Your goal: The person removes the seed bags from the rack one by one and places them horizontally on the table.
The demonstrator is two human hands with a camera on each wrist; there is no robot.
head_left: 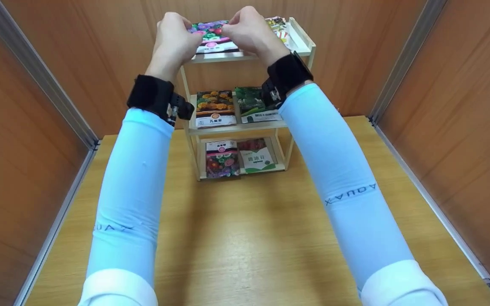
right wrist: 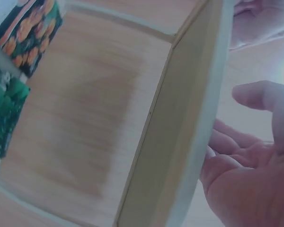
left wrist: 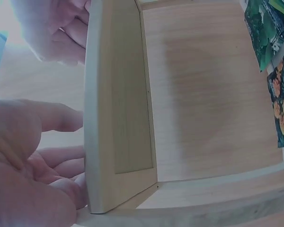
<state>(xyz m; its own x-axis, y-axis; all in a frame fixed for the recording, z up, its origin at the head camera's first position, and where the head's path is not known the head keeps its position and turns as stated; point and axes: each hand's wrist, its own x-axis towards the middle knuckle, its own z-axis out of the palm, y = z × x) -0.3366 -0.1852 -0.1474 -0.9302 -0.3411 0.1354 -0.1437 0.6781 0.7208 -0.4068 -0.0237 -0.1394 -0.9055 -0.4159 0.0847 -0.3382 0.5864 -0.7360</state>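
Both hands are at the top tier of a small wooden rack (head_left: 300, 38), with a colourful flower seed packet (head_left: 213, 34) between them. My left hand (head_left: 175, 40) pinches the packet's left side, thumb toward the front. Its right side is pinched by my right hand (head_left: 253, 32). In the left wrist view, the left-hand fingers (left wrist: 61, 116) show beyond the shelf board (left wrist: 128, 104), which hides the packet. The right wrist view likewise has the right thumb (right wrist: 253, 96) and curled fingers past the board's edge.
Another packet (head_left: 277, 26) lies at the top tier's right. The middle tier holds an orange-flower packet (head_left: 215, 108) and a green one (head_left: 251, 104). On the bottom tier are a pink-flower packet (head_left: 222, 159) and a white-green one (head_left: 257, 156). Wood-panelled walls (head_left: 453, 106) enclose the table (head_left: 236, 238).
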